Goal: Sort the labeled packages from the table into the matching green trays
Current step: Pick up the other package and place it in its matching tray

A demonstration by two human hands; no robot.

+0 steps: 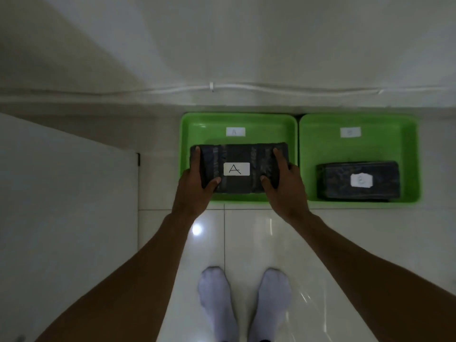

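Note:
A dark wrapped package with a white label "A" (237, 154) is over the left green tray (187, 124), which carries a small "A" tag on its floor. My left hand (195, 183) grips the package's left end and my right hand (283, 186) grips its right end. Whether the package rests on the tray floor or hangs just above it I cannot tell. The right green tray (357, 149) has its own small tag and holds another dark package with a white label "B" (360, 180) at its near side.
Both trays sit side by side on a glossy white tiled floor against the wall (246, 58). A white cable (271, 87) runs along the wall base. A white tabletop edge (69, 193) fills the left. My feet in white socks (241, 304) stand below.

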